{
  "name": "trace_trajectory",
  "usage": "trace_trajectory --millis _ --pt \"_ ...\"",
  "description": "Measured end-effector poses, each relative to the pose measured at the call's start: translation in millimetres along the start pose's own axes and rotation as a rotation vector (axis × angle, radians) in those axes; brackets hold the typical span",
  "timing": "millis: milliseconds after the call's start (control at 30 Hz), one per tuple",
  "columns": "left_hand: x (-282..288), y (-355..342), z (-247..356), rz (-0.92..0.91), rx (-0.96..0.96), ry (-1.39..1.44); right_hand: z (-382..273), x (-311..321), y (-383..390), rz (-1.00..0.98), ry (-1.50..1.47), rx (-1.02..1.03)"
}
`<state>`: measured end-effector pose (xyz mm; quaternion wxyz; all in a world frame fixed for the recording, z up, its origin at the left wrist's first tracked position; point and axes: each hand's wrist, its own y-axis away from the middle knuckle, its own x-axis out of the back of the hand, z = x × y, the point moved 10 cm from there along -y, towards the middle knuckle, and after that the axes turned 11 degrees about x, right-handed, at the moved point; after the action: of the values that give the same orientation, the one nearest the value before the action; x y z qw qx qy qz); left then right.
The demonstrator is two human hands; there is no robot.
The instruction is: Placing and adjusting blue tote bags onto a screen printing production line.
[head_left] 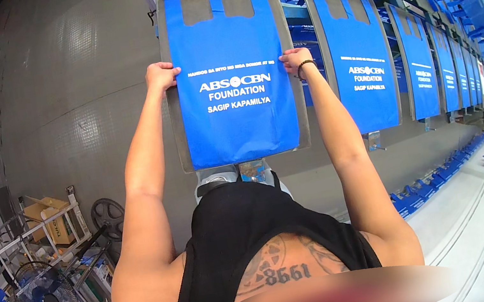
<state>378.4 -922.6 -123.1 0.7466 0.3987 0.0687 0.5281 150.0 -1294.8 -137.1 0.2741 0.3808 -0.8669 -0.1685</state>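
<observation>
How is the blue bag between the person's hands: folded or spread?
Spread: the blue bag lies flat on a grey board, handles extended, the left hand and right hand at opposite edges.

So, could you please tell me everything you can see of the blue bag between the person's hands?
The blue bag looks like thin fabric, with white printing across its middle. Two cut-outs at the top leave two side straps and a short central tab. It lies flat on a gray board, faintly creased near its lower edge. The left fingers touch its left edge, the right fingers its right.
</observation>
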Motion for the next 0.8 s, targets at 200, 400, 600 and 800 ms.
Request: trace_trajectory --millis 200,400,600,800 --pt "-3.6 5.1 -4.1 -0.176 -0.009 0.130 15.7 -2.3 5.7 -0.076 0.052 0.026" --pt "-10.1 2.0 -9.7 -0.111 0.056 0.045 20.0 1.8 9.2 -0.038 0.146 0.031" --pt "-3.6 -6.0 -15.2 -0.077 0.003 0.100 14.1 -3.5 25.3 -0.090 0.004 -0.050" --pt "-6.4 13.7 -4.9 -0.079 -0.024 0.114 34.9 9.0 4.2 -0.005 0.122 0.050"
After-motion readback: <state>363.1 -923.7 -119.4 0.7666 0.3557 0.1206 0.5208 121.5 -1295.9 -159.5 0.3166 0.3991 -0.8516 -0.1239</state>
